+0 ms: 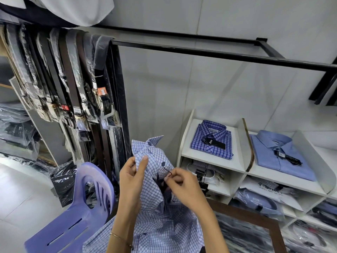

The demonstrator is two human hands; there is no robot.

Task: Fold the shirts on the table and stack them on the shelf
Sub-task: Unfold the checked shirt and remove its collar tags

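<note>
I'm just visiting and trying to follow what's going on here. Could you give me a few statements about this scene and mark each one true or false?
1. Both hands hold a light checked shirt. True: the left hand grips the fabric and the right hand pinches a dark tag string on it.
2. The top shelf is bare. False: a folded blue plaid shirt lies there, and a folded plain blue shirt lies in the next compartment.
3. A purple plastic chair stands to the person's left. True.
4. The held shirt is already neatly folded. False: it is bunched and unfolded.
</note>
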